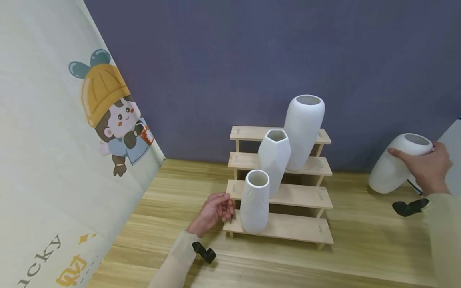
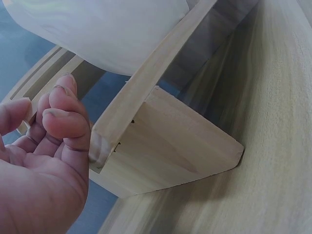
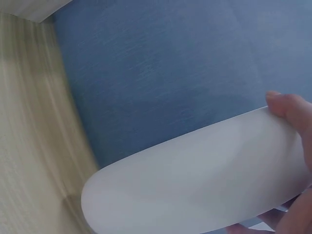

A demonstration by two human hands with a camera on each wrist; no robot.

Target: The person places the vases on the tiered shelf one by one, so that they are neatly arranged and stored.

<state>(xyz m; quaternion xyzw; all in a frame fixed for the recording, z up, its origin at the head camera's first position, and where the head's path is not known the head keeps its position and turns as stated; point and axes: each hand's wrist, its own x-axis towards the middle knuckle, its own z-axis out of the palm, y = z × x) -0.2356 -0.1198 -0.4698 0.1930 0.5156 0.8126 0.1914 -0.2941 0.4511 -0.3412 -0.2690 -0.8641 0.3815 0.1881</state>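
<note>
At the right in the head view, my right hand point(image 1: 426, 166) grips a white vase point(image 1: 390, 168) near its mouth, thumb on the near left side. That vase leans to the right. The right wrist view has its smooth body point(image 3: 195, 175) along the bottom. My left hand point(image 1: 214, 210) is beside the left end of a stepped wooden rack point(image 1: 299, 228), its fingers loosely curled with nothing held. On the rack stand a short textured vase point(image 1: 255, 208) on the lowest step, a faceted vase point(image 1: 275, 160) behind it and a tall smooth vase point(image 1: 304, 128) further up.
Wood-grain tabletop point(image 1: 162, 192) lies under the rack. A dark blue-grey backdrop point(image 1: 230, 68) rises behind it, and a pale sheet with a cartoon figure point(image 1: 119, 116) hangs at the left. A white panel point(image 1: 455, 160) shows at the far right.
</note>
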